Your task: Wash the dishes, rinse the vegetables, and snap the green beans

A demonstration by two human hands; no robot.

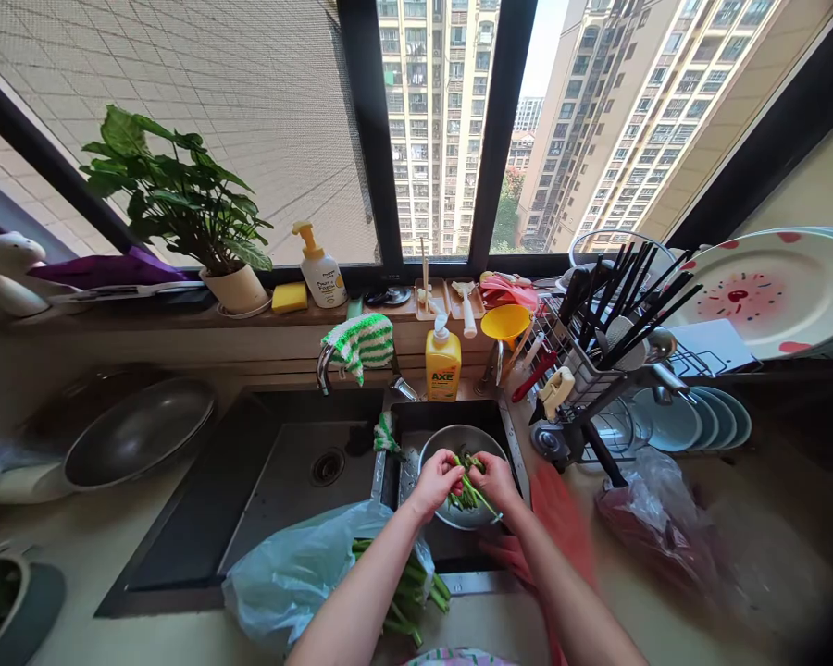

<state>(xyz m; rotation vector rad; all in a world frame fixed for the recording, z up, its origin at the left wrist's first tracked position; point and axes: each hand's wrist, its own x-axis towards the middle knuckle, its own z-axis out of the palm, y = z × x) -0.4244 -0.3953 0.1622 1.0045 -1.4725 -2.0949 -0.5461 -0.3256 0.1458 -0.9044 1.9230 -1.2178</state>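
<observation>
My left hand and my right hand meet over a metal bowl in the small right sink. Between my closed fingers are thin green vegetable stalks, gripped from both sides. More greens lie below in the bowl, partly hidden by my hands. A pale plastic bag rests at the sink's front edge, near my left forearm, with thicker green stalks sticking out of it. Under my right forearm lies a red rubber glove.
The large left sink basin has a drain. Behind stand a faucet draped with a striped cloth and a yellow soap bottle. To the right is a dish rack with chopsticks and plates; a wok sits left.
</observation>
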